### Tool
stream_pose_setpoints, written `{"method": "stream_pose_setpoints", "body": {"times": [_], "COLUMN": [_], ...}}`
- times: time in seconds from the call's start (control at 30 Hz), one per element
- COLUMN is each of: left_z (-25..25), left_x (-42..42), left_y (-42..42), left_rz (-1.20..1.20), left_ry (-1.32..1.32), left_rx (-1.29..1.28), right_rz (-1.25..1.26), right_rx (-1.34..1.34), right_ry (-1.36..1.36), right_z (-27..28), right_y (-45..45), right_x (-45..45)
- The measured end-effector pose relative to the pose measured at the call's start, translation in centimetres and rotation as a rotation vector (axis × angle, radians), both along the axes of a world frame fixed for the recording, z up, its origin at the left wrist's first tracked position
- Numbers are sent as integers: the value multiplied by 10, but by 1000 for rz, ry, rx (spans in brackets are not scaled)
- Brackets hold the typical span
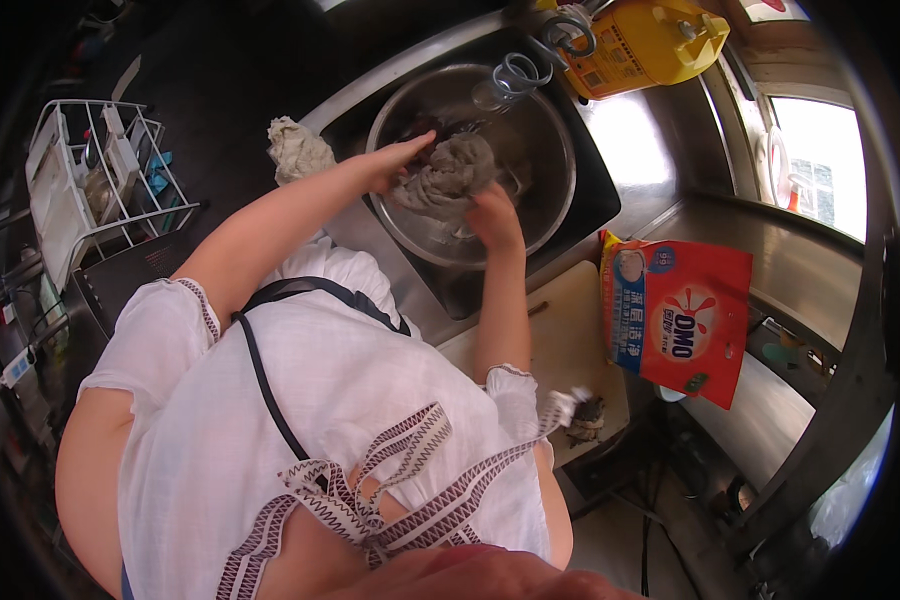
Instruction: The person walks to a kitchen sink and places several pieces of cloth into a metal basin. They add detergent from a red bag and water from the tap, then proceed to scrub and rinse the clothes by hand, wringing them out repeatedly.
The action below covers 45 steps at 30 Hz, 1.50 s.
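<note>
A wet grey cloth [450, 176] lies bunched up inside a round metal basin [557, 217], which sits in a dark sink [598, 201]. My left hand [399, 161] is at the cloth's left side, its fingers stretched out straight and not closed around it. On the near right side of the cloth, my right hand [493, 216] has its fingers curled onto the fabric; the fingertips are partly hidden. Some water shows in the basin around the cloth. A spring-coil faucet [521, 75] reaches over the basin's far rim.
A wrung pale cloth [300, 150] rests left of the sink. Behind right stands a yellow jug [637, 49]. A red OMO detergent bag [679, 315] stands beyond a cutting board [562, 322] bearing a dark scouring pad [586, 421]. Far left is a white wire rack [109, 176] with utensils.
</note>
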<state>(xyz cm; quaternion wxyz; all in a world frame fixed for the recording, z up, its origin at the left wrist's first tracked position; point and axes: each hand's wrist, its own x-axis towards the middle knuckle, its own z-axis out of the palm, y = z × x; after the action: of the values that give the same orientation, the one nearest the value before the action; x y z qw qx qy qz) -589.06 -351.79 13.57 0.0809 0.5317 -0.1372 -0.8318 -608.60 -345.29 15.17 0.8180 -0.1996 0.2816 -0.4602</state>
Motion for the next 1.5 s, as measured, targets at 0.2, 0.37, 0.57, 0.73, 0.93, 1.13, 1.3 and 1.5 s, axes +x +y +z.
{"method": "stream_pose_setpoints", "body": {"times": [0.2,0.37,0.57,0.73,0.93,1.13,1.3,1.5], "left_z": [32,45,53,56,88,104,85,106], "left_x": [-39,-60,-78,-76,-86,-92,-104,-108], "left_y": [3,1,6,4,-1,0,-14,-24], "left_rz": [149,331,184,104,234,231,-86,-343], "left_ry": [660,535,401,216,274,337,-31,-53], "left_rx": [61,4,-219,-503,-432,-536,-1200,-1400], "right_rz": [-263,-455,-562,-482,-743,-309,41,120], "right_rx": [-107,-444,-535,-637,-214,177,29,21], "right_ry": [82,1132,1863,1796,783,-164,-375,-18], "right_z": [47,45,28,41,25,55,61,50], "right_y": [0,-2,-6,-2,10,9,3,-4], "right_x": [1,17,39,34,-12,5,-12,-32]}}
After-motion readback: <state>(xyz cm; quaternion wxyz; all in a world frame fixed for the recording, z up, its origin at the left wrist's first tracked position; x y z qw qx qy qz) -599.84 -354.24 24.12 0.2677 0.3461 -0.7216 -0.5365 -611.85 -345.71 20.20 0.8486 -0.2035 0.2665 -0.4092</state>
